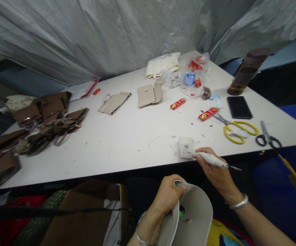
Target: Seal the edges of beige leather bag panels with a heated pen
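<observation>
The panel is greyish beige, the tool white, the cloth green with pale dots.

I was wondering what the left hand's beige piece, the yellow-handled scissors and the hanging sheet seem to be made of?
Beige piece in the left hand: possibly leather or imitation, matte, bending in a smooth curve.
Yellow-handled scissors: metal blades with grey sheen; handles probably plastic, given their even colour.
Hanging sheet: likely plastic film, glossy, with crinkled highlights.

A workshop, from the white worktable with yellow-handled scissors, beige pouches and piled brown pieces.
</observation>
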Demonstrator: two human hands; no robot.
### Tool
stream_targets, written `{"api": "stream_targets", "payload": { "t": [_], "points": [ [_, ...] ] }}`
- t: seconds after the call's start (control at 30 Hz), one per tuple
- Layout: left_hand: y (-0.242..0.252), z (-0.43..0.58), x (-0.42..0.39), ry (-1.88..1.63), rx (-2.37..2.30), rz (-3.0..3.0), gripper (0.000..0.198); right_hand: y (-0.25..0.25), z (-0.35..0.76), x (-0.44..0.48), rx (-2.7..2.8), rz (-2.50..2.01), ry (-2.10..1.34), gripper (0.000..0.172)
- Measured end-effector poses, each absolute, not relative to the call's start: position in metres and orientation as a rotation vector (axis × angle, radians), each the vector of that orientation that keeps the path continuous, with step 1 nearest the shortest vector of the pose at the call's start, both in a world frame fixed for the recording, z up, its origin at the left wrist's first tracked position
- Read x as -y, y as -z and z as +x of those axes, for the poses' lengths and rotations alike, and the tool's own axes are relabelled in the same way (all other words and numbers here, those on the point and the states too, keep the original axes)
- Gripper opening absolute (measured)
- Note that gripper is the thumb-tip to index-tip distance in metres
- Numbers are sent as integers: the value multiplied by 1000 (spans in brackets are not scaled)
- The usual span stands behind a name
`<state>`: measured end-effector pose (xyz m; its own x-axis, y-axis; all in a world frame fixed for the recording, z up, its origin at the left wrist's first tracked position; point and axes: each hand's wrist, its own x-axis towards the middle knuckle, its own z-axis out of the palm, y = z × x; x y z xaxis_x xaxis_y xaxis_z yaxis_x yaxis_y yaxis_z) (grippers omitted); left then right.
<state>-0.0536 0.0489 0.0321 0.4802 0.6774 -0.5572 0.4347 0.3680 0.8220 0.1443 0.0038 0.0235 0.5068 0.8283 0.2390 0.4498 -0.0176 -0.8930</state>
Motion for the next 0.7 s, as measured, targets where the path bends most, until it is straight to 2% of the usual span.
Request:
{"api": "stream_targets", "payload": {
  "t": [0.17,0.4,0.7],
  "points": [
    [-34,-54,-49,-200,-1125,1233,11,-23,149,6,945,-1646,-387,34],
    [-36,-53,-45,-176,-1118,1195,11,-16,136,33,817,-1466,-947,46],
    [-33,-53,-41,-163,-1096,1244,16,-3,124,48,821,-1489,-1070,41]
  ]
}}
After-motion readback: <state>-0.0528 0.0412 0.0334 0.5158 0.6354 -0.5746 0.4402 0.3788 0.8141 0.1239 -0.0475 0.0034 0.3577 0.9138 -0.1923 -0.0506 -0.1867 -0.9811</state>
